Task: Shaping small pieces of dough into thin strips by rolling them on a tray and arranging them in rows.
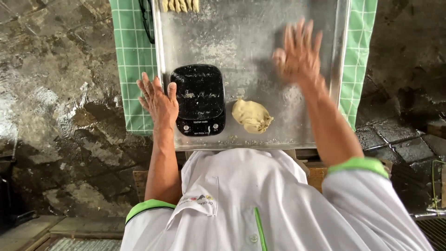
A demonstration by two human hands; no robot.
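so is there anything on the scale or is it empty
Empty: the black scale carries only flour dust; the dough lump lies beside it on the metal tray.

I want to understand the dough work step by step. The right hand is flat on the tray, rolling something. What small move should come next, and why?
Probably the right hand keeps rolling until the small piece under it, blurred here, is a thin stick. Finished sticks lie at the tray's far edge, the dough lump waits by the black scale, and the left hand rests on the tray's rim.

Matt, flour-dusted metal tray [325, 28] lies on checked green cloth [132, 56]; glossy black plastic scale [199, 100]; soft dough [252, 116].
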